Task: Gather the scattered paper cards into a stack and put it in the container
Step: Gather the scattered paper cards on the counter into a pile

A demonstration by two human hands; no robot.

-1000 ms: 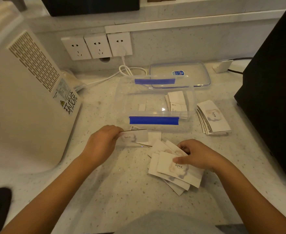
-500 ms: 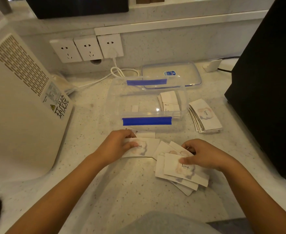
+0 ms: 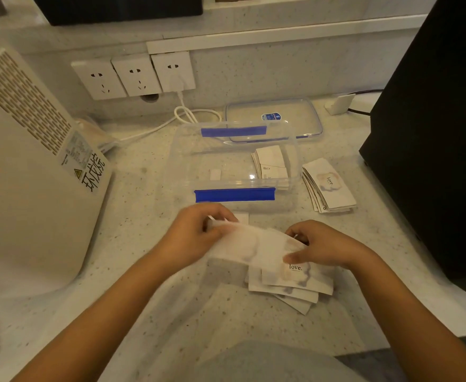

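White paper cards printed "love." lie in a loose pile (image 3: 295, 282) on the counter in front of me. My left hand (image 3: 196, 235) grips the left end of a blurred card (image 3: 251, 248) held just above the pile. My right hand (image 3: 320, 246) pinches that card's right end, thumb on top. A clear plastic container (image 3: 234, 194) with blue clips stands just behind my hands, with a small stack of cards (image 3: 271, 165) inside at its right. A further fanned stack (image 3: 329, 186) rests on the counter to the container's right.
The container's clear lid (image 3: 274, 118) lies behind it. A large white appliance (image 3: 25, 172) fills the left side, and a black box (image 3: 433, 133) stands at the right. Wall sockets (image 3: 135, 74) with a white cable (image 3: 187, 114) are at the back.
My left hand has carried its card rightward from in front of the container onto the pile. My right hand has lifted off the pile and taken the card's other end.
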